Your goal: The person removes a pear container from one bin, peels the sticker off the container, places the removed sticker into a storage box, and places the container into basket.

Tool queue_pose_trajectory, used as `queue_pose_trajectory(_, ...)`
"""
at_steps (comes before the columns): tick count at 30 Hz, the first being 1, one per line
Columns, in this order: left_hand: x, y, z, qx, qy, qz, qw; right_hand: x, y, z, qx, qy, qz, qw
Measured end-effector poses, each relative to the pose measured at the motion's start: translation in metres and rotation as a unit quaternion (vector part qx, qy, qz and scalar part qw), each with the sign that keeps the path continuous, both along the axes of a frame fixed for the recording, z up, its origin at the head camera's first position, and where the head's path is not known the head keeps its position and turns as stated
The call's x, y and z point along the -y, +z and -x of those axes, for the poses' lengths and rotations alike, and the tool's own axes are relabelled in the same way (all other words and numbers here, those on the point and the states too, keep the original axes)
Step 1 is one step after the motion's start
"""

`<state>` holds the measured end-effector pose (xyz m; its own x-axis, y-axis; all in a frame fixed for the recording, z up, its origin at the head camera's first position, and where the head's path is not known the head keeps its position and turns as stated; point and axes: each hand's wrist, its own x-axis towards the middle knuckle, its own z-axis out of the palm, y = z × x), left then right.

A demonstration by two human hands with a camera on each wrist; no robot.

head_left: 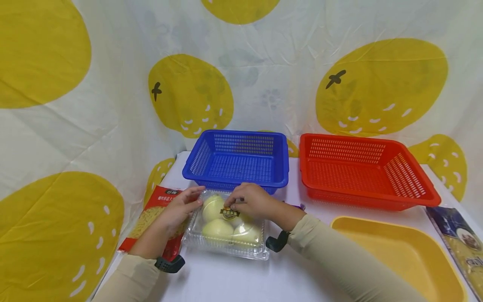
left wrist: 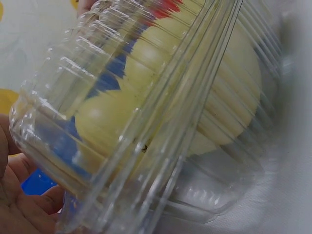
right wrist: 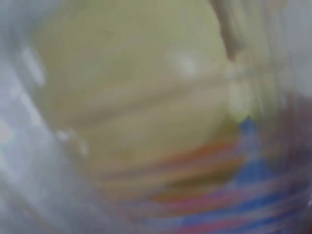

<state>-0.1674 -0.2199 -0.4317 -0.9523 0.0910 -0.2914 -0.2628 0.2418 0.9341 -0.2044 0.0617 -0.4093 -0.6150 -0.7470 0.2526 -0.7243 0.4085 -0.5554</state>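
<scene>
A clear plastic clamshell box [head_left: 247, 250] with several pale yellow, pear-like fruits [head_left: 217, 229] lies on the white table. A black and gold label [head_left: 229, 213] is on its lid. My left hand [head_left: 182, 211] is at the box's far left corner, thumb and fingers spread apart; in the left wrist view its fingers [left wrist: 29, 200] lie beside the ribbed plastic. Over the lid, my right hand [head_left: 252, 202] has bent fingers at the label, and whether they pinch anything is hidden. The right wrist view is blurred, with a yellow fruit [right wrist: 136, 87] close up.
Behind the box stand a blue basket [head_left: 235, 184] and, to its right, a red basket [head_left: 362, 197]. A yellow tray [head_left: 396, 260] lies front right, beside a dark-topped packet [head_left: 458, 239]. A red food packet [head_left: 151, 209] lies under the left forearm.
</scene>
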Motion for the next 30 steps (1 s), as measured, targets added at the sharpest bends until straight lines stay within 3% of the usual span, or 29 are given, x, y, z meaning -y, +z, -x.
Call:
queue_pose_trajectory(8,0.002,0.002,0.0,-0.006,-0.012,-0.01,0.9999,-0.004,-0.004,0.003,0.029,0.033,0.057,0.9974)
queue_pose_trajectory(15,0.002,0.003,0.0,-0.005,-0.022,-0.012,0.9997,-0.01,-0.004,0.006,0.119,0.055,0.099,0.9864)
queue_pose_trajectory(25,0.004,0.003,0.004,0.003,-0.025,-0.006,0.9997,-0.016,0.0,0.012,0.176,0.097,0.099,0.9746)
queue_pose_trajectory(30,0.004,0.005,0.002,0.011,-0.02,0.004,0.9997,-0.018,-0.001,0.012,0.2,0.097,0.121,0.9675)
